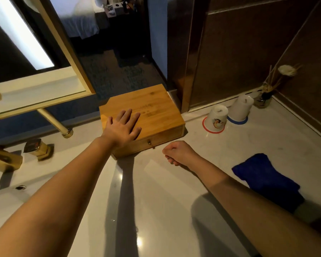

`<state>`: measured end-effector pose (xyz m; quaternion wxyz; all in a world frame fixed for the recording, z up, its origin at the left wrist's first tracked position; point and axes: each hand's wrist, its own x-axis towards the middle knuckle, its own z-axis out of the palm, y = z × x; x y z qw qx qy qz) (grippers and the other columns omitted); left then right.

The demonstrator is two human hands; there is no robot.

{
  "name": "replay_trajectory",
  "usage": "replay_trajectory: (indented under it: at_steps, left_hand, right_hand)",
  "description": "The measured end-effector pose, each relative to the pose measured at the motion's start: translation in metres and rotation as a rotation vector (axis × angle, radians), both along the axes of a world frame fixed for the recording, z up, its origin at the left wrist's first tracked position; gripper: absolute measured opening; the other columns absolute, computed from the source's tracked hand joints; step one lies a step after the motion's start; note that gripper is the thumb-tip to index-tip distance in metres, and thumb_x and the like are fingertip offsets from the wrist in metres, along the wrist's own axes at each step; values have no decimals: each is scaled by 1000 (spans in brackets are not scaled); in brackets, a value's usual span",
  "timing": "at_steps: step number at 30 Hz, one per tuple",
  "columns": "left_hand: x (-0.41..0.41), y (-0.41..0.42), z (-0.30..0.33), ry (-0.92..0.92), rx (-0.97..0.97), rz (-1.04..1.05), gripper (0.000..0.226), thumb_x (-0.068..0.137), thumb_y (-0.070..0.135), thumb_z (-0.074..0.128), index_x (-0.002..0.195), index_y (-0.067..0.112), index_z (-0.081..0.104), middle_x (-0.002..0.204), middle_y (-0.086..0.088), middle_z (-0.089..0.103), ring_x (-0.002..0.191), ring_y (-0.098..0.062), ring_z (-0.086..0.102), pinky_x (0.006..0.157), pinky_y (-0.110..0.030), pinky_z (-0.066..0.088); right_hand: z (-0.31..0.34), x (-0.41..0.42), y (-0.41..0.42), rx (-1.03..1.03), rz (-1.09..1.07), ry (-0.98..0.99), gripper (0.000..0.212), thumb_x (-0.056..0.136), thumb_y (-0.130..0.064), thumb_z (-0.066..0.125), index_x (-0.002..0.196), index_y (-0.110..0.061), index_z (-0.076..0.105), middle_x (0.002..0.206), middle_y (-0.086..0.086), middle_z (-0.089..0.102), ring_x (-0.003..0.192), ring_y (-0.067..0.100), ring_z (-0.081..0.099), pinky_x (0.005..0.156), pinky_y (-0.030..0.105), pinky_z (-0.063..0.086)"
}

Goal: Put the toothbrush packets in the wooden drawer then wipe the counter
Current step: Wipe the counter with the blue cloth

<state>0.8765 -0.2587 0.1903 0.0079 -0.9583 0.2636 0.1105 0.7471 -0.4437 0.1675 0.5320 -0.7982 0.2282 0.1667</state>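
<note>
Toothbrush packets were nowhere visible; the wooden drawer sat closed under the left hand, pressed flat with fingers spread. The right hand was fisted near the knob, its contents hidden. Two upturned cups and one blue cloth lay on the counter.

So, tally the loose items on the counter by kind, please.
Wooden drawer box: 1
Upturned cups: 2
Blue cloth: 1
Reed diffuser: 1
Toothbrush packets: 0 in view
Total: 5
</note>
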Motion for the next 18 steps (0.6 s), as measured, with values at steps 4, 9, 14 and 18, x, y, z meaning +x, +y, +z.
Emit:
replay_trajectory:
  at_steps: [4, 9, 14, 18]
  left_hand:
    - [-14, -16, 22, 25, 74, 105, 60, 94, 49, 32, 147, 27, 16, 156, -8, 20, 140, -32, 25, 106, -51, 35]
    - [-93, -31, 15, -207, -356, 191, 30, 88, 37, 46, 102, 15, 62, 103, -9, 63, 86, -27, 59, 76, -40, 52]
    - [-207, -63, -7, -187, -517, 205, 36, 88, 32, 49, 117, 16, 63, 120, -5, 65, 107, -23, 60, 93, -38, 45]
    - [-278, -95, -32, -116, -507, 248, 45, 90, 41, 39, 125, 21, 58, 133, -1, 57, 122, -19, 54, 106, -38, 37]
  right_hand:
    - [15, -40, -23, -289, 130, -88, 20, 87, -25, 55, 103, -18, 65, 106, 4, 67, 96, 20, 61, 82, 31, 48]
    - [22, -94, -56, -608, 292, -233, 31, 91, -22, 50, 120, -16, 56, 120, 7, 58, 105, 22, 54, 86, 34, 48]
    - [11, -139, -92, -808, 349, -369, 34, 90, -21, 49, 123, -16, 55, 125, 5, 54, 115, 24, 47, 94, 35, 40]
    - [2, -174, -129, -878, 353, -468, 33, 79, -13, 66, 112, -13, 64, 117, 10, 62, 106, 30, 58, 87, 43, 48]
